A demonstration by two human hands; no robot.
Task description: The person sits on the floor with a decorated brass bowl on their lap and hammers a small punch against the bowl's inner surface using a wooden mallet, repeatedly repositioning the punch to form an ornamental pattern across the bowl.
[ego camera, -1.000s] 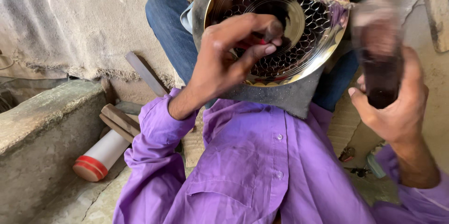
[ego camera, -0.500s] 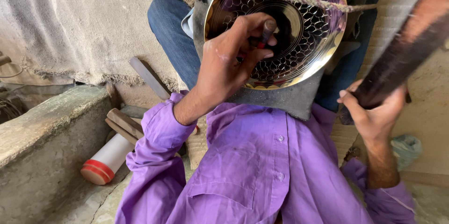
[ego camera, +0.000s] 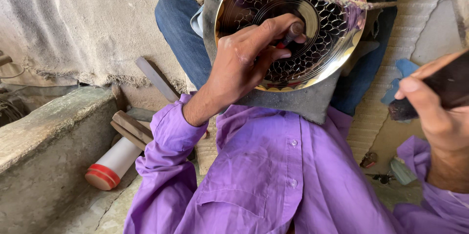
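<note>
Left hand [ego camera: 244, 63], in the upper middle of the frame, is curled tight around a small punch [ego camera: 291, 33] whose tip rests on the shiny patterned metal plate [ego camera: 322, 29] propped on the lap. Right hand [ego camera: 435, 112], at the right edge, grips a dark wooden mallet [ego camera: 449, 85]. A glancing blow could skid the punch across the polished surface, or catch the fingers.

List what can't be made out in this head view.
- Tip of the small tool in the left hand: hidden by the fingers against the patterned metal bowl.
- Dark wooden block in the right hand: cut off by the right edge, slightly blurred.
- Bowl's top rim: cut off by the top edge.
- Small items on the floor: too small to identify.
</note>
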